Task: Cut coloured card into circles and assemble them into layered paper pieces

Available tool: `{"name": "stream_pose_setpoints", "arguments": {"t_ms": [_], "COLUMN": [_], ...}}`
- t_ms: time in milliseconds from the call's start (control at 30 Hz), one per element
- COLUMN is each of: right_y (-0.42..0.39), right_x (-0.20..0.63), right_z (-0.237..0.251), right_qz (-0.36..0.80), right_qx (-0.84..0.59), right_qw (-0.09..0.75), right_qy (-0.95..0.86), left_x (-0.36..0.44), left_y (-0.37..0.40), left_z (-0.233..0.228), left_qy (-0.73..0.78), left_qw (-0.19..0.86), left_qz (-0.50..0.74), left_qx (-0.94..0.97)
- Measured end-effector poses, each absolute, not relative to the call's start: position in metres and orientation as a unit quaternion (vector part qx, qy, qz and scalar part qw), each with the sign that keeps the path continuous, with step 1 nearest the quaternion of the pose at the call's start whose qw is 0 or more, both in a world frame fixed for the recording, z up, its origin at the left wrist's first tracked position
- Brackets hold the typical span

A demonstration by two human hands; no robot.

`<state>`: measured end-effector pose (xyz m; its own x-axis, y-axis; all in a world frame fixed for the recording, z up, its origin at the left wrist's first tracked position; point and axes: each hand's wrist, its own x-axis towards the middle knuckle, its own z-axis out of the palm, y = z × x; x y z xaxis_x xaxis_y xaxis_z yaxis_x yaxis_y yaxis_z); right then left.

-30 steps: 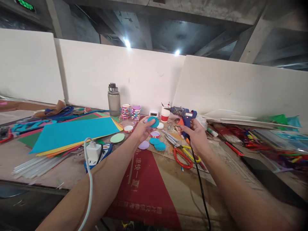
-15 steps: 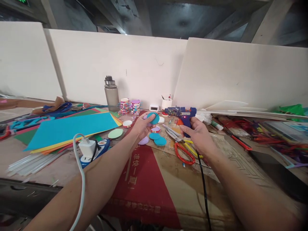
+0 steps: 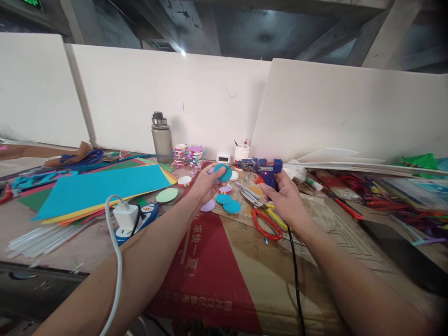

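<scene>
Pinched in my left hand (image 3: 207, 183) is a blue disc (image 3: 223, 173), with a bit of lilac showing behind it at the fingers. My right hand (image 3: 283, 193) is wrapped round the handle of a blue glue gun (image 3: 268, 171), whose small red light glows; its nozzle points left, close to the disc. Below my left hand lie loose blue discs (image 3: 231, 206), a lilac disc (image 3: 209, 205) and a shallow round piece with a patterned rim (image 3: 225, 189). Scissors with red handles (image 3: 268, 226) and a yellow-handled tool (image 3: 276, 216) rest under the glue gun.
Coloured sheets (image 3: 105, 189), clear glue sticks (image 3: 38, 239) and a power strip with a white plug (image 3: 126, 218) are at left. A bottle (image 3: 161, 140), stacked rings (image 3: 196, 156) and a small clock (image 3: 223, 158) stand behind. A black cable (image 3: 296, 275) hangs from the glue gun.
The glue gun in my right hand has shifted slightly left, bringing its nozzle nearer the blue disc. My left hand holds the disc almost in the same place.
</scene>
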<state>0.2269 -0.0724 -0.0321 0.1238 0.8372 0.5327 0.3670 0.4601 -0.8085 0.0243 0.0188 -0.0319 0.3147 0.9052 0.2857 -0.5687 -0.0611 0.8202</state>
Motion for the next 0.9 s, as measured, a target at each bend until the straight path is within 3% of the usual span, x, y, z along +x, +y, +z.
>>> {"name": "stream_pose_setpoints", "arguments": {"t_ms": [900], "right_y": [-0.0751], "right_x": [0.2296], "right_z": [-0.0312], "right_qz": [0.142], "right_qx": [-0.496], "right_qw": [0.546], "right_qy": [-0.661], "left_x": [0.0246], "left_y": [0.0164], "left_z": [-0.0272], "left_qy": [0.188], "left_qw": [0.656], "left_qz": [0.552], "left_qx": [0.479]}}
